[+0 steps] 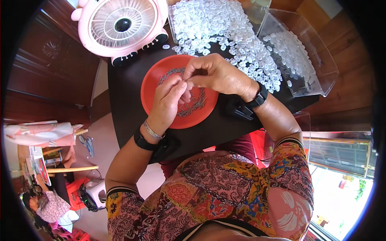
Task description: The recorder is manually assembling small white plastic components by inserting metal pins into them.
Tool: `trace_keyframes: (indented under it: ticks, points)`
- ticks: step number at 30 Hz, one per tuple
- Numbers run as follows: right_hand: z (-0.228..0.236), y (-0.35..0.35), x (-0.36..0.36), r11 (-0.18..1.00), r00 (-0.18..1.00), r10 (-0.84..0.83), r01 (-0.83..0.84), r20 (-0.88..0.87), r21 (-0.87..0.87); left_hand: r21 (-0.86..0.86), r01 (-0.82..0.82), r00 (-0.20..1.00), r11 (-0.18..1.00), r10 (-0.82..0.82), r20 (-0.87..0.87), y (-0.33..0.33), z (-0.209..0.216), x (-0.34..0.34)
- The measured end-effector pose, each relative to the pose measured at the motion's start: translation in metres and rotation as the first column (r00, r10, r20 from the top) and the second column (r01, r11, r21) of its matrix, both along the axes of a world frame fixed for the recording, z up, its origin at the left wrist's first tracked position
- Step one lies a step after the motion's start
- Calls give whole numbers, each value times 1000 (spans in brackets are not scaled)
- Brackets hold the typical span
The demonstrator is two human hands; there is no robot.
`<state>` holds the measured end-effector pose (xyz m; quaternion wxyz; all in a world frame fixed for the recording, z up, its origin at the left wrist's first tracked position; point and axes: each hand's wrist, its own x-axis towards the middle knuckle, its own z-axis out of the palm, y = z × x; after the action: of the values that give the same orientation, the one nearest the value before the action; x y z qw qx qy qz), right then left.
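Note:
Both of my hands meet over a round orange-red basin (149, 98) on the black table. Small grey screws or nails (196, 109) lie in a loose ring inside it. My left hand (169, 96) is closed, thumb pressed against the curled fingers. From the right, my right hand (217, 76) pinches thumb and index finger together at the left fingertips. Whatever sits between the fingers is too small to make out. Beyond the hands spreads a large heap of small white oval plastic pieces with holes (213, 24).
A clear plastic bin (325, 76) holding more white pieces lies at the far right. At the far left stands a pink animal-shaped fan (94, 44). The black table (128, 92) has a curved edge. Another person (52, 207) sits at the lower left.

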<state>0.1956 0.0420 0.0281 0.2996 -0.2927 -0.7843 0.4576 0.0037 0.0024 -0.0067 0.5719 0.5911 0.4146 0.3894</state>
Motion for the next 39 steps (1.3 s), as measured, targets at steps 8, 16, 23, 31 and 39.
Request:
trace_keyframes:
  ticks: [8, 16, 23, 31, 39]
  points:
    - [-8, -5, -6, 1000, 984, -13, 14, -177, 4, 0, 14, 962, 1000, -13, 273, 0, 7, 2]
    - [-18, 19, 13, 954, 976, -52, -14, 212, 299, -10, -35, 963, 999, 36, 265, 1, 13, -4]
    - [-27, 25, 21, 780, 873, -335, 46, 355, 624, -21, -9, 982, 1000, 12, 186, 3, 10, -6]
    - [-15, 17, 18, 859, 906, -165, -63, 390, 509, -35, -23, 986, 999, 29, 163, 3, 9, -6]
    - [-30, 16, 12, 806, 854, -243, -86, 459, 586, -46, -10, 984, 999, 19, 179, 5, 8, -1]
